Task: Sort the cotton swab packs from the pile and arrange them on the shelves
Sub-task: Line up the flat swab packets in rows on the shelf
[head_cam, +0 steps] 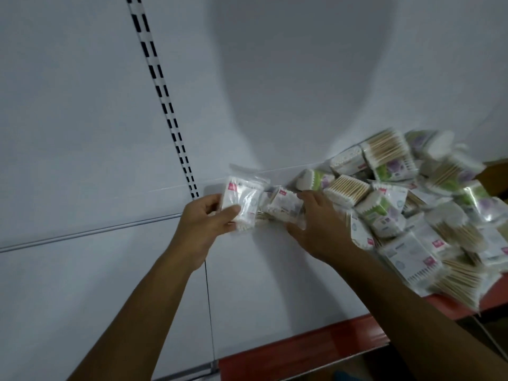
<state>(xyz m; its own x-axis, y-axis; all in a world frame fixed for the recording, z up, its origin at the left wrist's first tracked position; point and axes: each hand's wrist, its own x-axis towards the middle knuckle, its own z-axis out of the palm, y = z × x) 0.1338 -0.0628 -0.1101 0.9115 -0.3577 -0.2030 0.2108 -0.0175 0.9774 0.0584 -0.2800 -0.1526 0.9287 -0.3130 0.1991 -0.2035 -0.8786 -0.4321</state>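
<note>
White shelf (275, 284) holds a big unsorted pile (412, 215) at right; left hand (203, 224) grips one pack (242, 204), right hand (316, 226) grasps another (283, 204); sorting barely begun.

shelf (261, 284): white, red front edge | pile (412, 215): white, green, purple packs | upright (165, 105): white, black slots

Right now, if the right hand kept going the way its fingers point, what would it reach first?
The right hand points up and left at the clear plastic swab pack with a red label, which its fingers already grip. Beyond that lies the similar pack held by the left hand, though depth is unclear.
</note>
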